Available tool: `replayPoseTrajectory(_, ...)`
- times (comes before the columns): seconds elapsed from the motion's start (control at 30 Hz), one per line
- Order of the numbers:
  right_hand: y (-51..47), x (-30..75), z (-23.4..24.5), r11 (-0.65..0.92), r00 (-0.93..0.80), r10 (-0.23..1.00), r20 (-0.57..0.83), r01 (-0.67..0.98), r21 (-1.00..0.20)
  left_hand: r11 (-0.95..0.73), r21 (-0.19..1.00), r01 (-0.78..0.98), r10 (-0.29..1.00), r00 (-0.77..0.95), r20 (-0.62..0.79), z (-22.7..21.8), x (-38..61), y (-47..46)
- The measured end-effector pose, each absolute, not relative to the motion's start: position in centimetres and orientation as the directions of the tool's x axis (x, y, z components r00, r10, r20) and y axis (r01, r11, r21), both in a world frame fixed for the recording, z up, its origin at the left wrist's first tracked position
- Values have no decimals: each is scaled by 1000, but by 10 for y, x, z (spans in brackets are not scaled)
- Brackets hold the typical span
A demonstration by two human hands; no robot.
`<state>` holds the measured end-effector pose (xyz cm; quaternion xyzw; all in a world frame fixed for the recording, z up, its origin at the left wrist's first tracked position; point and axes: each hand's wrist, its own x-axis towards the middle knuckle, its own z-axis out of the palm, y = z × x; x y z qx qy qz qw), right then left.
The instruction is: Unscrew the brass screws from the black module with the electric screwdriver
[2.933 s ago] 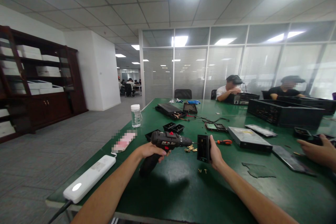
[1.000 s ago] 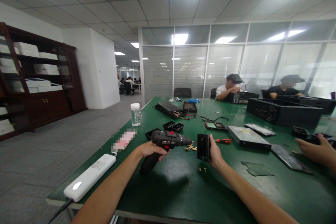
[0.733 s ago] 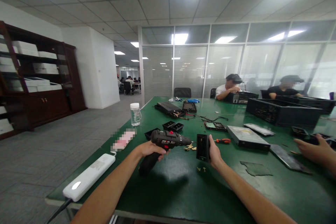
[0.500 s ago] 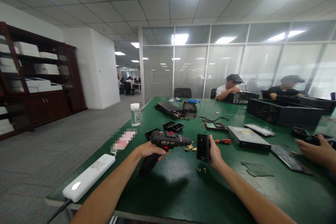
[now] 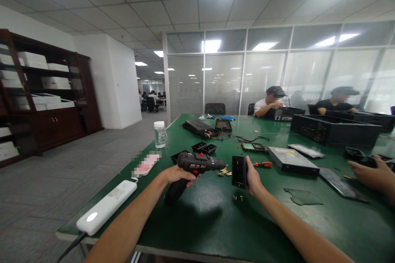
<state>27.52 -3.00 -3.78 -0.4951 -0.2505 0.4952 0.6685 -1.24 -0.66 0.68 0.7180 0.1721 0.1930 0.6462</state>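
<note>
My left hand [image 5: 177, 174] is wrapped round the grip of a black cordless screwdriver [image 5: 194, 167], whose nose points right toward a black rectangular part [image 5: 239, 171]. My right hand [image 5: 253, 176] holds that part upright on its edge on the green table [image 5: 216, 222]. Between the tool's tip and the part lies a small heap of brass screws and fittings [image 5: 224, 172]. A few more brass bits [image 5: 237, 198] lie on the table just below the part.
A white power strip [image 5: 105, 208] lies at the near left corner, a clear jar [image 5: 159, 134] further back. An orange-handled screwdriver [image 5: 263, 164], a flat drive unit [image 5: 292, 160], black trays and crates lie beyond. Another person's hand [image 5: 370, 172] rests at the right; two people sit at the far end.
Hardly anything has changed; both hands keep the same hold and place, and the view has only drifted slightly.
</note>
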Motion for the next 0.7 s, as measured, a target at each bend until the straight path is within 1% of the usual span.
replayPoseTrajectory(0.13,-29,277,-40,22,355,924,-140,-416,-909,-99,995,-5,494,868,53,6,-13,-6)
replayPoseTrajectory(0.3,-31,274,-36,32,379,915,-138,-409,-912,-101,994,-27,478,875,72,7,-12,-7)
replayPoseTrajectory(0.53,-34,273,-33,23,398,904,-156,-409,-912,-123,992,-7,484,873,66,9,-11,-9)
replayPoseTrajectory(0.7,-32,274,-34,44,423,896,-137,-391,-919,-125,992,-11,485,872,71,10,-11,-10)
